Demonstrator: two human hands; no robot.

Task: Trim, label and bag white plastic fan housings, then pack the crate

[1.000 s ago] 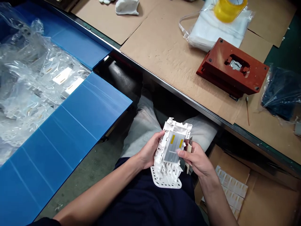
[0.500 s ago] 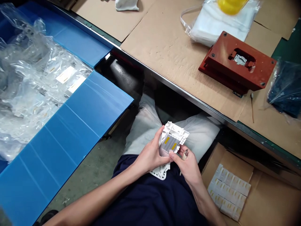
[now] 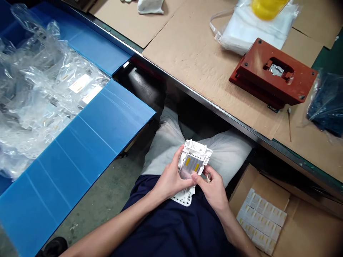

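Note:
A white plastic frame (image 3: 197, 150) with a clear-grey centre and two yellow strips is held above my lap. My left hand (image 3: 171, 176) grips it from the left, thumb along its lower part. My right hand (image 3: 213, 185) pinches its lower right side, thumb pressed on the front. A small pale tool with a metal tip (image 3: 208, 177) is tucked in the right fingers; most of it is hidden. The perforated lower end (image 3: 183, 200) of the white part sticks out below my hands.
On the left, a blue box (image 3: 88, 142) holds clear bags of white parts (image 3: 50, 92). The cardboard-covered bench (image 3: 187, 46) bears a red fixture (image 3: 276, 73), a cotton swab (image 3: 289, 123), a white bagged stack (image 3: 249, 32) and a dark blue bag (image 3: 328, 103). A carton (image 3: 308, 221) with rows of parts (image 3: 262, 217) stands lower right.
The white frame has turned slightly and shifted a little left in my hands. The small tool in my right hand shows less now. The whole view has shifted slightly.

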